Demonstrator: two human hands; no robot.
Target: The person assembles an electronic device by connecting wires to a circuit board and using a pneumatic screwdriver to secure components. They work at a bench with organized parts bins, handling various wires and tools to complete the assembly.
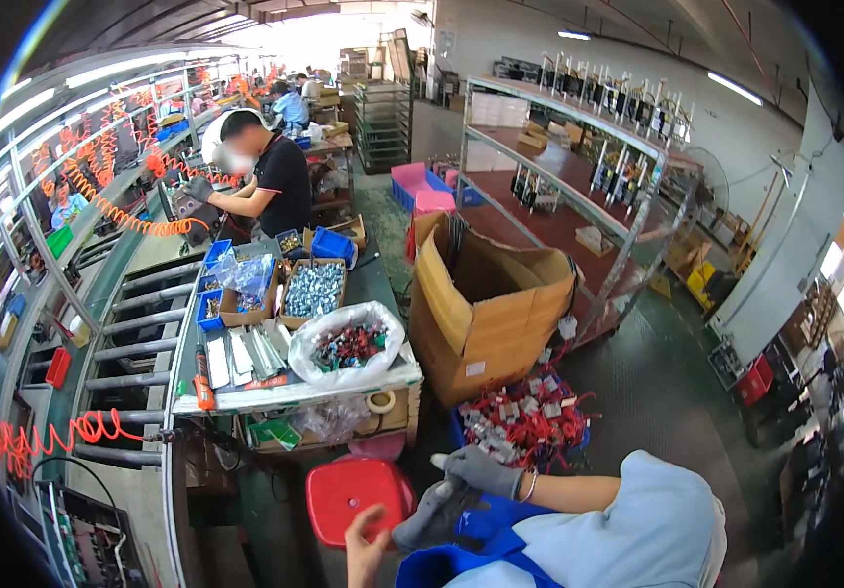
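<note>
My right hand (481,470), in a grey work glove with a bracelet at the wrist, is closed in front of my blue apron. It appears to grip a second grey glove (432,514), which hangs low and partly overlaps it. Beside that glove is my bare left hand (368,541), at the lower edge, its fingers raised, slightly bent and apart, holding nothing. A red plastic stool (334,495) stands just beyond the hands. Farther ahead, a blue crate (579,438) holds a heap of red wire harnesses (530,416) with white connectors.
A tall open cardboard box (486,333) stands beyond the crate, beside a metal shelf rack (569,157). On the workbench (373,377) are a bag of small parts (348,343), bolts (314,289) and blue bins. A roller conveyor (133,348) runs along the left; a co-worker (280,181) works there.
</note>
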